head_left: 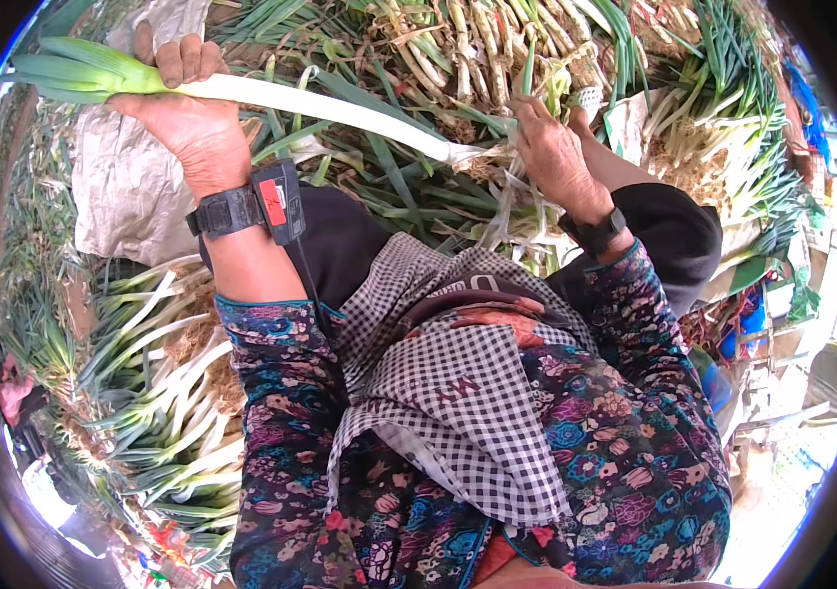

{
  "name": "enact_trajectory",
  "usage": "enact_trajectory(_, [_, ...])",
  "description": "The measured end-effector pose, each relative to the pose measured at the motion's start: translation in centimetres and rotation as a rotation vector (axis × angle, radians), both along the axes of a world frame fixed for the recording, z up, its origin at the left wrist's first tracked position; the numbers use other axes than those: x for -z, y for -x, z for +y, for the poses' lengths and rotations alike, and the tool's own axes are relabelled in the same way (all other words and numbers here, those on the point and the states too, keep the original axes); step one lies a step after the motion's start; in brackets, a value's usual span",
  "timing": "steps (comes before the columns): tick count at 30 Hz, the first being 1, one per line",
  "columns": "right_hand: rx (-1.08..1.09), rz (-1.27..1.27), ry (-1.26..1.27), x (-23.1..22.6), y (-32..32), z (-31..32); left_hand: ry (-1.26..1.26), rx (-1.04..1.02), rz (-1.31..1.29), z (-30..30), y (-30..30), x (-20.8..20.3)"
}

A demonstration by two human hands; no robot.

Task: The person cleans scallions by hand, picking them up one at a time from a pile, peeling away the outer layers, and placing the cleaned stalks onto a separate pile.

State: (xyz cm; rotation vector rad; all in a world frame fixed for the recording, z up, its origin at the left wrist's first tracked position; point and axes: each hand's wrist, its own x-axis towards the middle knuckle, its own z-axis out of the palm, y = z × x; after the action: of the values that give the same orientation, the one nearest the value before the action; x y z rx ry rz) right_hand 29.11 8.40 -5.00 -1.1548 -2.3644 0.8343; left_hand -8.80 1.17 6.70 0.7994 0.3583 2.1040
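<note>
A long leek [325, 108] with a clean white stem and green top lies slantwise across the upper left. My left hand [183, 118] is closed around it just below the leaves. The leek's root end points right, towards my right hand [556, 157]. That hand's fingers are curled in a pinch just past the roots. Thin pale peel [509, 201] hangs below these fingers; what exactly they grip is hidden. Loose green leaves and peelings [389, 177] lie beneath the stem, between my hands.
Piles of leeks lie at the left [168, 383], at the far side [472, 49] and at the right [732, 147]. A pale sack [129, 187] lies beside my left wrist. My bent knees, in dark trousers [669, 231], are under my forearms.
</note>
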Motion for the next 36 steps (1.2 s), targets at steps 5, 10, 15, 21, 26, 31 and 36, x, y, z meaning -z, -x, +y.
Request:
enact_trajectory(5, [-0.595,-0.040,-0.185,-6.6,5.5,-4.6,0.491,-0.597,-0.177,-0.9,-4.5,-3.1])
enact_trajectory(10, [-0.644,-0.070,0.051,-6.4,5.3,-5.9,0.408,-0.298,-0.248,0.9,-4.6,0.7])
enact_trajectory(15, [-0.436,0.215,0.350,-7.9,8.2,-6.2,0.609,-0.381,-0.022,1.6,-7.7,2.1])
enact_trajectory(21, [-0.793,0.196,0.361,-10.1,9.8,-5.9,0.695,-0.301,-0.151,1.5,-5.8,2.5])
enact_trajectory(26, [-0.768,0.297,0.434,-12.3,9.0,-5.6,0.676,-0.211,-0.254,1.3,-4.4,2.3])
enact_trajectory(31, [-0.795,0.301,0.120,-12.8,4.7,-6.2,0.621,-0.305,-0.411,1.1,-1.8,3.4])
enact_trajectory(36, [-0.613,-0.050,0.097,-9.7,-3.2,-8.0,0.503,-0.804,-0.031,-0.5,2.0,5.1])
